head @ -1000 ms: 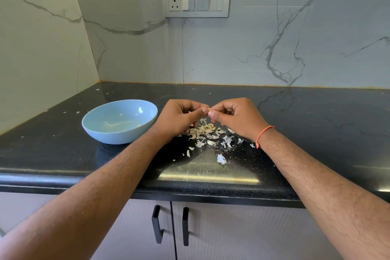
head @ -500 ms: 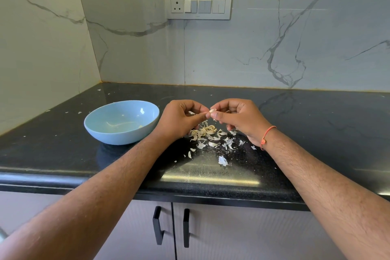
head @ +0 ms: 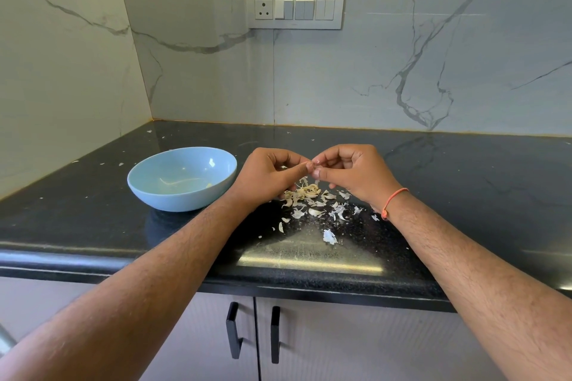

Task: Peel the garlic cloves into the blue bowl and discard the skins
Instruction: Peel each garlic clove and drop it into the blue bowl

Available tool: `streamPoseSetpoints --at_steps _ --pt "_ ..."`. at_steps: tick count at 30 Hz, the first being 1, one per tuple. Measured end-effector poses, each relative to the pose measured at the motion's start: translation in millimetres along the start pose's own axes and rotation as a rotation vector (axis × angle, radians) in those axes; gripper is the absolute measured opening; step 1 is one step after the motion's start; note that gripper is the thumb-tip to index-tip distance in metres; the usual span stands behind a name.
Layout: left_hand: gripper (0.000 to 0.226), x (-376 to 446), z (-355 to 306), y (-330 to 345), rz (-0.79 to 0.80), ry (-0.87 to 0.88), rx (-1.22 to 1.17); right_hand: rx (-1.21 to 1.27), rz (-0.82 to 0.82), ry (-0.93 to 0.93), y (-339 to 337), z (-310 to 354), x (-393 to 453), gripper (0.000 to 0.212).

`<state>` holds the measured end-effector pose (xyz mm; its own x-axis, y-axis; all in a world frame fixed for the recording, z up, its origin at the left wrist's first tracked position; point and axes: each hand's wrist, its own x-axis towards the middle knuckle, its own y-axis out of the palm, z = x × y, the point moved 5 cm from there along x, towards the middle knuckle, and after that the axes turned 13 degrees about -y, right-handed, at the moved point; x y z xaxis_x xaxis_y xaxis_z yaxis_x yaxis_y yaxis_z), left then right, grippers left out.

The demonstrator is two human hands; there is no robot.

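Setting: a kitchen corner with white marble-look wall panels veined in grey and a black speckled countertop
Wall fitting: a white switch panel with socket sits on the back wall above the hands
Cabinets: grey doors below the counter edge, with two black handles side by side
Blue bowl: the light blue bowl stands on the counter to the left of the hands, just beside the left wrist; only a few pale scraps show at its bottom
Left hand: the left hand is held above the counter, fingers curled, thumb and forefinger pinching a small pale garlic clove at the tips
Right hand: the right hand meets the left fingertip to fingertip, its curled fingers pinching the same clove from the other side; an orange thread band circles its wrist
Clove detail: mostly hidden by the fingertips, so how much skin it has cannot be told
Skins: a loose heap of garlic skins lies on the counter directly below the hands, with lighter flakes scattered toward the front edge and tiny bits spread across the counter
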<state>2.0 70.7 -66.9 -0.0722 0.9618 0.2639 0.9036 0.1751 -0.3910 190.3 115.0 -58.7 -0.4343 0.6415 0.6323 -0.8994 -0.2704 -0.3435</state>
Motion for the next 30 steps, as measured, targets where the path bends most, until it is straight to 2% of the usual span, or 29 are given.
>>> streamPoseSetpoints --at_steps 6,13,30 --pt "0.015 2.3 3.2 -0.3 -0.005 -0.053 -0.006 -0.01 -0.004 0.005 -1.5 0.4 -0.1 0.019" --pt "0.021 4.6 5.3 1.0 0.018 -0.054 0.051 0.038 -0.04 0.069 -1.7 -3.1 0.0 0.018" --pt "0.021 4.5 2.9 9.5 0.106 -0.03 0.107 0.137 -0.029 0.057 1.5 -1.4 -0.7 0.018"
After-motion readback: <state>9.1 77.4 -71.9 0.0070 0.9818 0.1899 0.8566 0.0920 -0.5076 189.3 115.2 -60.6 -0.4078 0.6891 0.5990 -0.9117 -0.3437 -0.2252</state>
